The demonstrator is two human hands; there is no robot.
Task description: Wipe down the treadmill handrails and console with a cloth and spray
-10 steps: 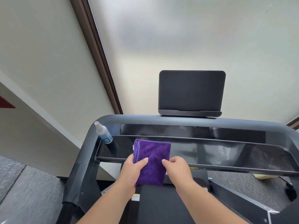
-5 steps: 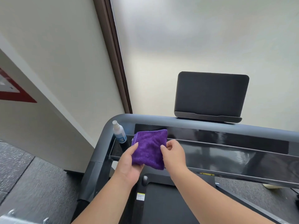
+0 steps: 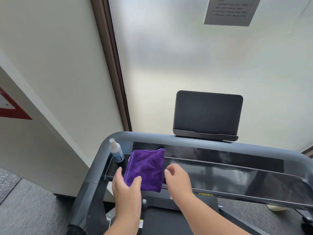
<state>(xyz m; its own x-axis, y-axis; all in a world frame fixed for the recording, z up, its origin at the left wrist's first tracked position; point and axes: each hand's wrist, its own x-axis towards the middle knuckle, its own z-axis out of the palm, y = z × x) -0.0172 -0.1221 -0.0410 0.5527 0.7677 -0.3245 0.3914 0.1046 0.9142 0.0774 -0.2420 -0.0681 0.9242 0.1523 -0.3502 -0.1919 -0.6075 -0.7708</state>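
- Cloth (image 3: 146,168), purple and folded into a rough rectangle, lay at the left end of the glossy black console tray (image 3: 237,177), its long axis running from the near edge up toward the dark display strip, its near end hanging a little over the tray's front lip.
- Left hand (image 3: 126,189) gripped the cloth's near-left corner: the thumb lay on top of the fabric and the fingers went along its left edge.
- Right hand (image 3: 177,179) sat just beside the cloth's right edge, fingers loosely curled and clasping nothing; I cannot tell whether a fingertip touched the fabric.
- Spray bottle (image 3: 116,152) stood upright in the tray's far-left corner, nozzle up, near the cloth's far-left corner but apart from it.
- Grey handrail (image 3: 169,137) curved round the tray's left and far sides.
- Dark tablet holder (image 3: 208,114) stood on the rail beyond the tray, right of the cloth.
- Frosted glass panel carried a paper notice (image 3: 231,10) at the top right, its text blurred.
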